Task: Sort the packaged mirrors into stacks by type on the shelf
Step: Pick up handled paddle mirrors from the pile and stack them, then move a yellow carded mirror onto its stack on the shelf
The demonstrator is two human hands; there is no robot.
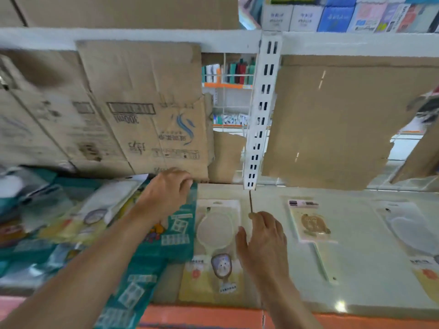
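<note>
Two hands over the shelf (pixel 356 269); right hand (pixel 263 241), fingers straight and empty, just right of the round packaged mirror (pixel 217 233); pink packaged mirror (pixel 311 222) farther right; left hand (pixel 166 193) curled, hold unclear.

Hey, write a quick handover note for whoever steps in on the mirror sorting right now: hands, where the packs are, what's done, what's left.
Left hand: fingers curled by the lower edge of the cardboard, grip unclear.
Right hand: open, beside the round mirror pack.
Done: that pack, the bear-print pack and the white pack lie apart on the shelf.
Left: mixed packs heaped at left by the teal carton.
</note>
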